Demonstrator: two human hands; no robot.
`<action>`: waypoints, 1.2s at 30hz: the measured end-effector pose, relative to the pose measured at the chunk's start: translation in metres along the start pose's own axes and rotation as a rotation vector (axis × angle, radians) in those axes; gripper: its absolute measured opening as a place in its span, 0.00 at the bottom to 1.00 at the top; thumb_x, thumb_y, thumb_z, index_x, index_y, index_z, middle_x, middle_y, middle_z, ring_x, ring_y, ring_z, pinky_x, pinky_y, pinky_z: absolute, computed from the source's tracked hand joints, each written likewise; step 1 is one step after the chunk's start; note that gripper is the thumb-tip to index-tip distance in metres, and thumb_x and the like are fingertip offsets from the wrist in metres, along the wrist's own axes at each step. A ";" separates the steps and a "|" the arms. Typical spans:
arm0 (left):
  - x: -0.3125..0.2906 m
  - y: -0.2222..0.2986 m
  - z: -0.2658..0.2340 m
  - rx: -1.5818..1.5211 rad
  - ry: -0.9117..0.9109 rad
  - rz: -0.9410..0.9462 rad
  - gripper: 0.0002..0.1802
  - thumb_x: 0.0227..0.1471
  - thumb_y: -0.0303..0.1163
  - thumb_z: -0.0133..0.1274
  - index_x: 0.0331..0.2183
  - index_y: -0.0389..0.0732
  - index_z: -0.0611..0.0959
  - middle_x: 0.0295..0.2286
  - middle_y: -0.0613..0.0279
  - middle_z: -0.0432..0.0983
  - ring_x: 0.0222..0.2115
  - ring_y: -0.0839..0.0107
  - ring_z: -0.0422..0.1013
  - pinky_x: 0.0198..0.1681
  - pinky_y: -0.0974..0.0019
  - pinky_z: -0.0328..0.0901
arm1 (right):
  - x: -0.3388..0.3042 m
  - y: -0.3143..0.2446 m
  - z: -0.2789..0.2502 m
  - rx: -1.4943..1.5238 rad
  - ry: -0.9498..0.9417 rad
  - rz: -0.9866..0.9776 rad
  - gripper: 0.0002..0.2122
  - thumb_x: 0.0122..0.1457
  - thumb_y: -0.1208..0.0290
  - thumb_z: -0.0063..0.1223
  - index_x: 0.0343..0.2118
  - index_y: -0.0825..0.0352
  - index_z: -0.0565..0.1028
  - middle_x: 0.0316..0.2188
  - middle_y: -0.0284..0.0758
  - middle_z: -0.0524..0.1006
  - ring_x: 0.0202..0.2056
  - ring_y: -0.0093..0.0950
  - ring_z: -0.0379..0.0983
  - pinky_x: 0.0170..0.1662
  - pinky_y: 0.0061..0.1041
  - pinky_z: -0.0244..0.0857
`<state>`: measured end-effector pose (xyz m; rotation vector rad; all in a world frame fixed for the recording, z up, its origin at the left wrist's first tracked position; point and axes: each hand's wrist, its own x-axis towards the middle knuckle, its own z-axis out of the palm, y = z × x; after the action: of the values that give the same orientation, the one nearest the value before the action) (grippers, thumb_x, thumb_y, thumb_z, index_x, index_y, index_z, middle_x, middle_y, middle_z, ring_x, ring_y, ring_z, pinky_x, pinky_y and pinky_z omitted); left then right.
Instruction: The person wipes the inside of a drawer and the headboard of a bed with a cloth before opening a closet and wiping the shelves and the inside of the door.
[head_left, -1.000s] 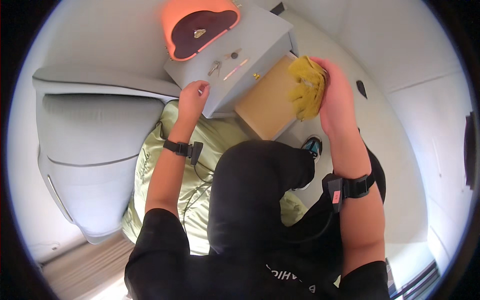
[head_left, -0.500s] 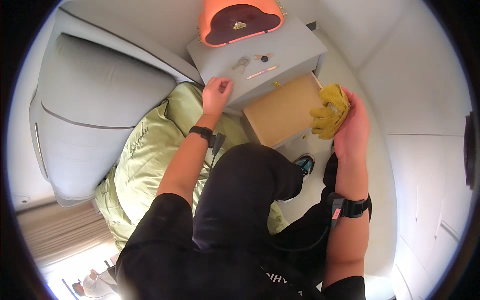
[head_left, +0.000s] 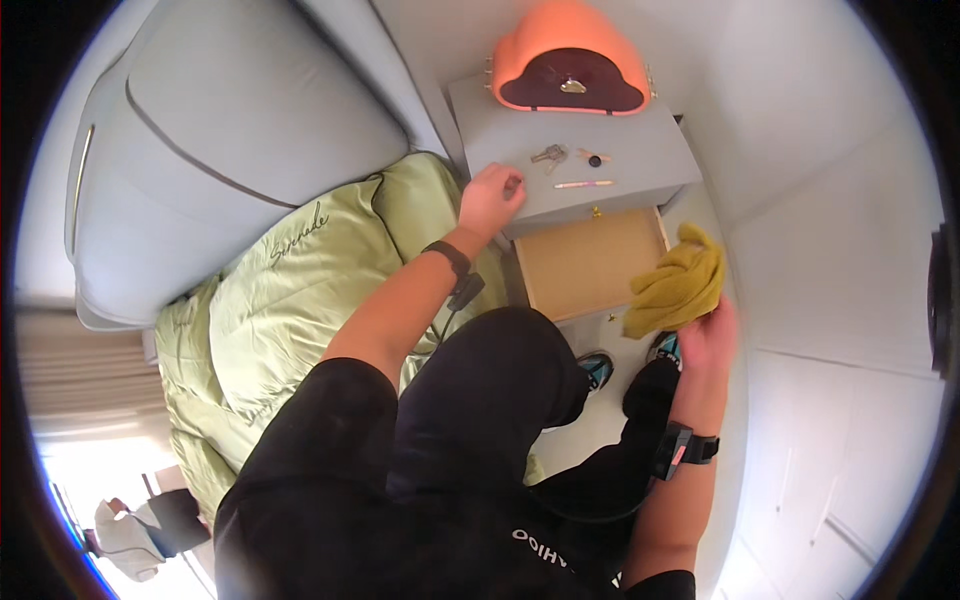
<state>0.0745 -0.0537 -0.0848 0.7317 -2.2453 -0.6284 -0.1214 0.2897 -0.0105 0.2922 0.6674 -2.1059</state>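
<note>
My right hand grips a bunched mustard-yellow cloth from below, its fingers partly hidden by the folds. The cloth hangs at the right front corner of a pulled-out drawer, whose light brown inside shows. My left hand rests by the left front edge of the grey nightstand, its fingers loosely curled with a dark hollow between them and the thumb. On the nightstand top lie a bunch of keys, a small round black object and a slim pale pen.
An orange cloud-shaped case with a dark front stands at the back of the nightstand. Left of it are a padded grey headboard and a shiny green quilt. My shoes are on the floor below the drawer. White cabinets line the right.
The view has shifted, so the nightstand sits farther right and lower. My right hand has turned and the cloth now droops over it with different folds. My left hand stays by the nightstand edge.
</note>
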 end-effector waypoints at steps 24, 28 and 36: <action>-0.002 -0.019 -0.006 0.089 0.095 0.112 0.05 0.49 0.31 0.60 0.31 0.46 0.81 0.29 0.63 0.74 0.33 0.60 0.75 0.35 0.57 0.72 | 0.014 0.097 -0.012 -0.177 -0.182 0.187 0.31 0.69 0.41 0.42 0.66 0.60 0.64 0.67 0.39 0.64 0.67 0.42 0.59 0.69 0.52 0.53; -0.001 -0.016 -0.006 0.026 0.089 0.079 0.04 0.50 0.30 0.60 0.31 0.45 0.82 0.29 0.61 0.74 0.32 0.56 0.74 0.34 0.54 0.71 | 0.030 0.112 -0.024 -0.253 -0.096 0.177 0.25 0.72 0.52 0.42 0.64 0.63 0.66 0.65 0.38 0.67 0.66 0.39 0.61 0.70 0.46 0.53; -0.002 -0.023 -0.003 0.018 0.116 0.097 0.04 0.50 0.29 0.59 0.31 0.45 0.81 0.28 0.60 0.74 0.31 0.56 0.74 0.34 0.54 0.71 | 0.131 0.107 -0.069 -0.320 0.012 -0.022 0.19 0.69 0.66 0.44 0.61 0.65 0.69 0.62 0.38 0.70 0.64 0.36 0.65 0.68 0.40 0.57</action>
<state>0.0847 -0.0698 -0.0976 0.6465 -2.1673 -0.5067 -0.1134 0.1882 -0.1627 0.1195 1.0038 -1.9804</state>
